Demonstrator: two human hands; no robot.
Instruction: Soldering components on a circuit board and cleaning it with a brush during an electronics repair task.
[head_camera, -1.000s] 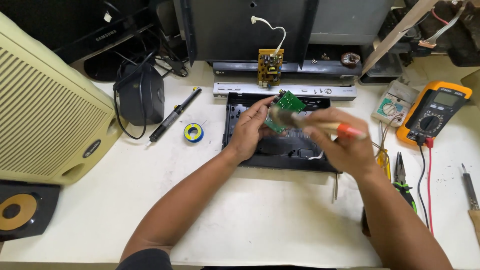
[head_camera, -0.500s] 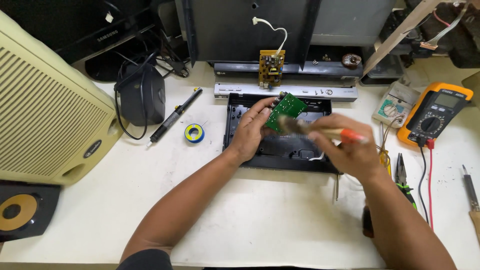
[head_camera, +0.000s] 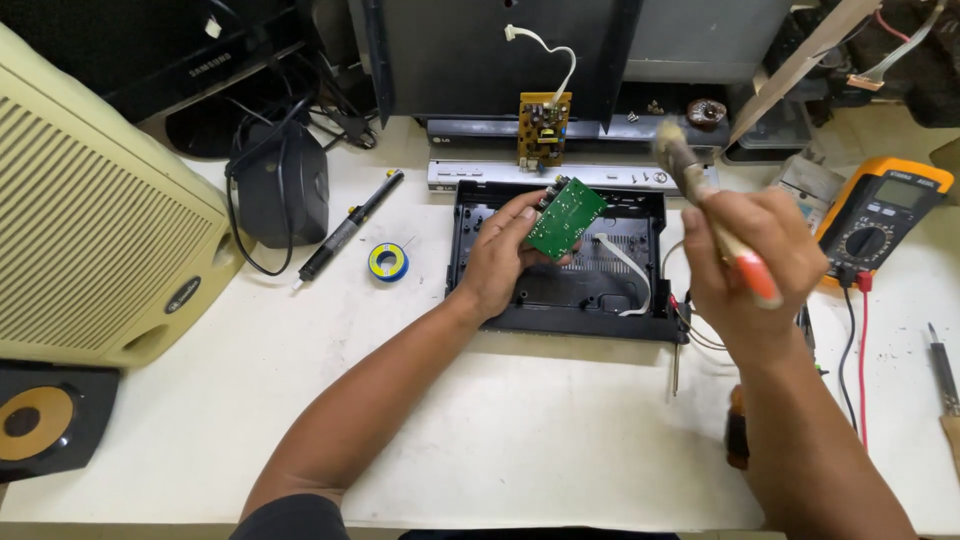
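Note:
My left hand (head_camera: 500, 262) holds a small green circuit board (head_camera: 566, 217) tilted above an open black plastic case (head_camera: 490, 310) on the white table. A white flat cable (head_camera: 628, 272) lies inside the case. My right hand (head_camera: 752, 270) grips a paint brush (head_camera: 700, 200) with a wooden handle and orange end. Its bristles point up and back, off to the right of the board.
A beige speaker (head_camera: 95, 230) stands at the left and a black adapter (head_camera: 280, 185) behind it. A soldering iron (head_camera: 350, 228) and solder roll (head_camera: 388, 262) lie left of the case. An orange multimeter (head_camera: 880, 215), pliers and a screwdriver (head_camera: 942, 365) lie at the right. A yellow board (head_camera: 544, 130) leans at the back.
My right hand has lifted the brush off the green board and swung it to the right and up. My left hand still holds the board over the case.

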